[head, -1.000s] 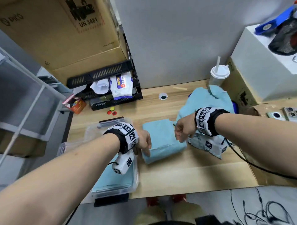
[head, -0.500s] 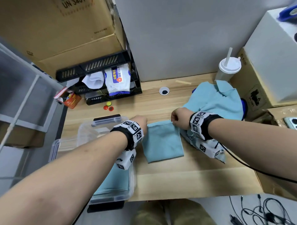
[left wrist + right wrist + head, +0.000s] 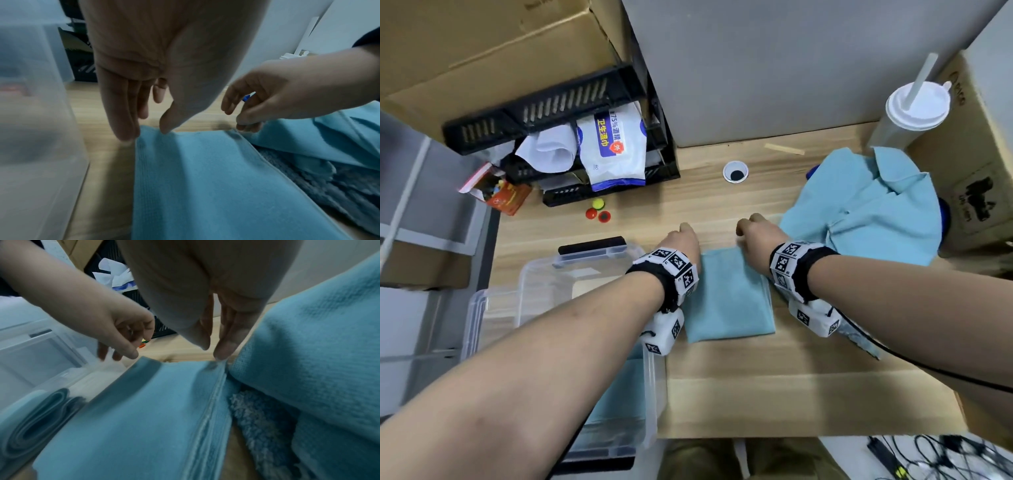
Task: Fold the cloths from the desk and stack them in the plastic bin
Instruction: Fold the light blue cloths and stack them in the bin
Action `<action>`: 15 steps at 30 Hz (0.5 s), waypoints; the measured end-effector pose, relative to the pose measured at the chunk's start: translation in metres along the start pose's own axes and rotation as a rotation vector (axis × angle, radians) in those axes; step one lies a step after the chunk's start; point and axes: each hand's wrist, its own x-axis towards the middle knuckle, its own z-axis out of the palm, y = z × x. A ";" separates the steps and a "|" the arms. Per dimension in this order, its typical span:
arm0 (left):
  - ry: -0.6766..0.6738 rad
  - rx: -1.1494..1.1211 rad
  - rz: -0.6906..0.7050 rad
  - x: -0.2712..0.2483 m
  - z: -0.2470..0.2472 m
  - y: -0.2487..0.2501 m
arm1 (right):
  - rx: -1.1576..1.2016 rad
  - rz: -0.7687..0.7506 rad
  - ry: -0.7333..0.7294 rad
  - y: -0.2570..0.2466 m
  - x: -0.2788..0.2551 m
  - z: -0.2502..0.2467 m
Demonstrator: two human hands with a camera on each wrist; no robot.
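Note:
A folded teal cloth (image 3: 726, 301) (image 3: 205, 178) (image 3: 144, 418) lies flat on the desk between my wrists. My left hand (image 3: 683, 240) (image 3: 146, 129) is at its far left corner, fingers straight down and thumb tip touching the edge. My right hand (image 3: 753, 233) (image 3: 211, 352) is at the far right corner, with thumb and forefinger pointing down and the fingertip resting on the hem. The clear plastic bin (image 3: 479, 308) (image 3: 30, 129) stands to the left, holding folded teal cloths (image 3: 619, 394) (image 3: 30, 418). A heap of unfolded teal cloths (image 3: 866, 212) (image 3: 308, 337) lies on the right.
A lidded cup with a straw (image 3: 914, 106) stands at the back right beside a cardboard box (image 3: 979, 171). A black rack (image 3: 558, 113) with a wipes pack (image 3: 616, 147) sits at the back left. Small coloured caps (image 3: 595, 212) and a cable hole (image 3: 735, 171) mark the desk.
Both hands moved away from me, from the cloth's sides to its far corners. The cloth, bulging a second ago, now lies flat. The view tilted down.

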 end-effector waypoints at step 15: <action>-0.278 0.256 0.151 -0.002 0.050 0.008 | -0.179 -0.118 -0.305 -0.001 -0.046 0.032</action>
